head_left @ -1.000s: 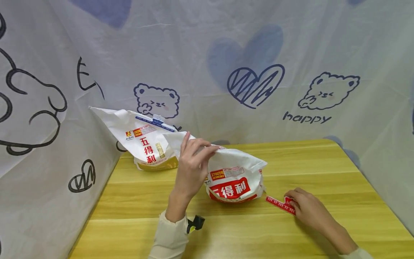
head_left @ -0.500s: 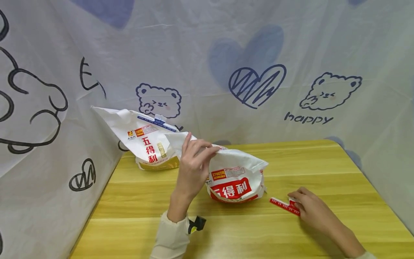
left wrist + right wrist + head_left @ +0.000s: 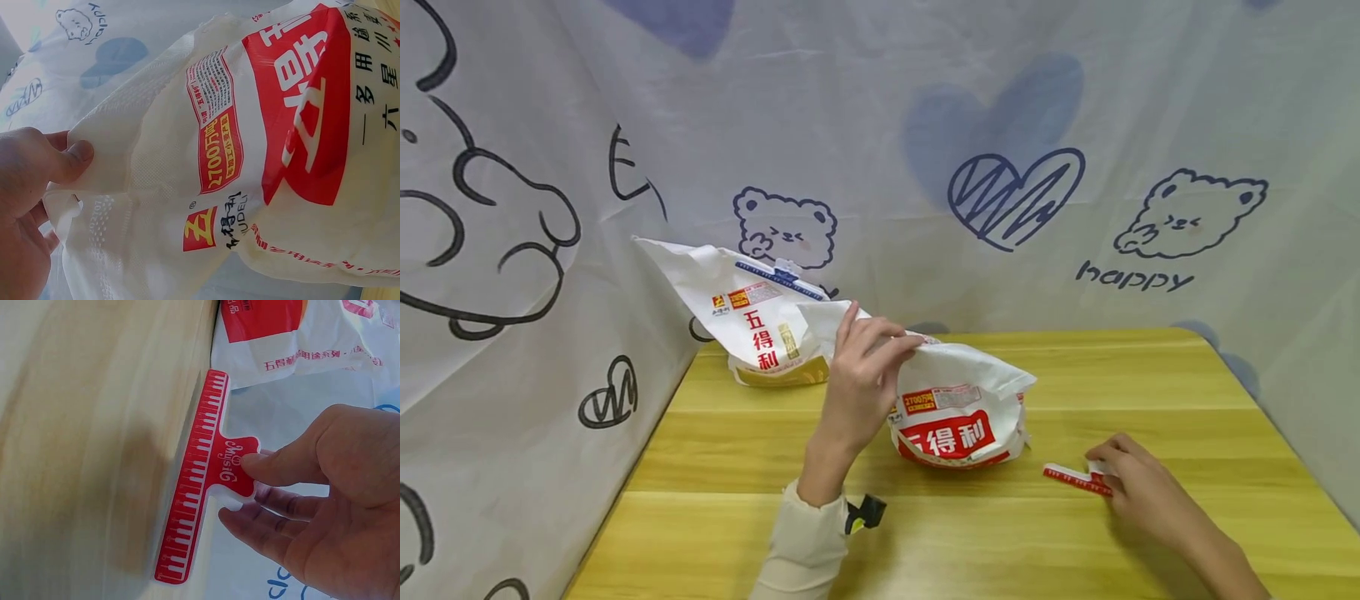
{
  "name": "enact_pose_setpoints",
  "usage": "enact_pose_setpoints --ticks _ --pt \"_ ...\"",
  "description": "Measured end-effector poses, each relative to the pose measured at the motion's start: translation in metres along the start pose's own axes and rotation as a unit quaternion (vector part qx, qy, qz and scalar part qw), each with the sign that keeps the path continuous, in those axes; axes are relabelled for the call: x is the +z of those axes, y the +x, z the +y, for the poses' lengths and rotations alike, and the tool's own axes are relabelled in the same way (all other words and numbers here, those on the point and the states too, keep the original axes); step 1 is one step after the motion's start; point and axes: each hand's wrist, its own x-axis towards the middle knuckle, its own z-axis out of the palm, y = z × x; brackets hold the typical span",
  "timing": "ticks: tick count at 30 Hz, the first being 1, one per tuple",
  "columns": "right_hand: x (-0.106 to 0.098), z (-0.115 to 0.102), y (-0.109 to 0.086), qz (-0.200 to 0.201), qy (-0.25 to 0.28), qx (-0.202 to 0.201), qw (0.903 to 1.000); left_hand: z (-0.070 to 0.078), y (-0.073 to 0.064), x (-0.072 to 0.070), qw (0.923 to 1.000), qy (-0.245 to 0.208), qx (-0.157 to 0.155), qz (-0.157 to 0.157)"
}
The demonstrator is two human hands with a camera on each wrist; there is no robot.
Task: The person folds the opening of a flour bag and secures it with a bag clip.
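My left hand [image 3: 863,387] pinches the gathered top edge of a white flour bag [image 3: 958,408] with red print. In the left wrist view, thumb and fingers grip the folded top of the bag [image 3: 162,150]. To the right, my right hand [image 3: 1150,492] holds a red long clip [image 3: 1078,479] by its handle. A piano-key pattern and the word "Music" show on the clip [image 3: 197,481] in the right wrist view, where thumb and fingers pinch its tab. The clip is low over the table, apart from the bag.
Behind and to the left stands a second white flour bag [image 3: 767,333] with gold print, a blue clip [image 3: 780,279] across its top. The wooden table [image 3: 1000,542] ends at a printed fabric backdrop [image 3: 880,167] at the back and sides.
The right hand has moved slightly right with the red clip, away from the bag, and the clip has turned a little. The left hand keeps its grip. The head view has shifted slightly.
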Motion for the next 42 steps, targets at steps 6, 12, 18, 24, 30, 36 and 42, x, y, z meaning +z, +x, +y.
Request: enact_pose_setpoints --ticks 6,12,18,24,30,36,42 --pt "-0.007 -0.002 0.0 0.022 -0.004 -0.005 0.9997 0.0 -0.001 0.0 1.0 0.003 -0.003 -0.003" --pt "-0.013 -0.003 0.002 0.032 -0.016 0.0 0.9994 0.0 -0.002 0.0 1.0 0.004 -0.006 -0.003" --pt "-0.02 -0.003 0.002 0.062 -0.029 -0.013 0.9976 -0.001 -0.003 -0.001 0.9999 0.004 -0.009 -0.002" --pt "-0.027 0.0 0.004 0.087 -0.037 -0.038 0.9948 -0.001 -0.003 -0.001 1.0 0.001 -0.006 0.003" --pt "-0.032 0.003 0.005 0.105 -0.037 -0.047 0.9927 -0.001 -0.003 -0.001 1.0 0.002 -0.007 0.001" --pt "-0.04 0.002 0.005 0.101 -0.027 -0.019 0.9944 -0.001 -0.001 -0.002 1.0 0.001 -0.005 -0.001" --pt "-0.047 0.001 0.007 0.142 -0.03 -0.045 0.9884 0.0 -0.002 -0.002 1.0 0.004 -0.008 -0.004"
